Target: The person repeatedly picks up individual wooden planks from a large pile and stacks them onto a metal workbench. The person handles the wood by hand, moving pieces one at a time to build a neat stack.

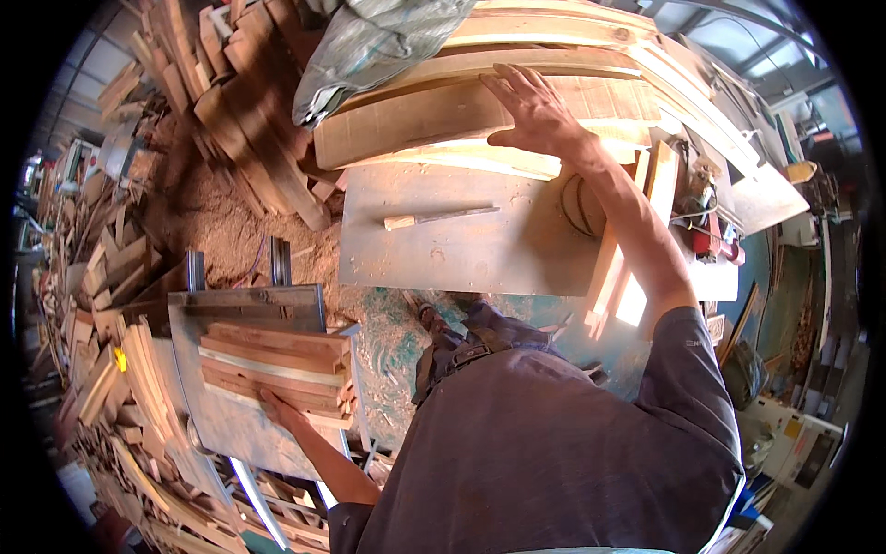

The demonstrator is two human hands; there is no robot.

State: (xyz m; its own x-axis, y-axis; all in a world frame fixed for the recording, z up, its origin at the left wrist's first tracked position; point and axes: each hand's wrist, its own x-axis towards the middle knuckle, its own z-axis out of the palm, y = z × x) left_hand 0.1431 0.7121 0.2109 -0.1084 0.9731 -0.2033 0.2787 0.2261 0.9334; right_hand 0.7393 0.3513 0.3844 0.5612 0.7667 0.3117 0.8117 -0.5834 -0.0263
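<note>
My right hand (538,115) is spread wide over a thick wooden plank (415,125) at the far side of a pale worktable (388,263). Its fingertips reach across the plank's upper edge; I cannot tell whether they touch it. At the left, my left hand (288,413) lies with its fingers stretched against the near edge of a stack of reddish-brown wooden strips (272,358), one of them whitish. This stack sits on a grey machine table (198,406). A narrow tool with a short pale wooden handle (400,222) and a long dark blade lies on the worktable.
More long boards (554,32) are piled behind the plank, partly under a grey sack (383,46). Lengths of timber (249,129) lean at the far left above sawdust (221,245). A red power tool (709,238) stands at the right. Offcuts (111,277) crowd the left side.
</note>
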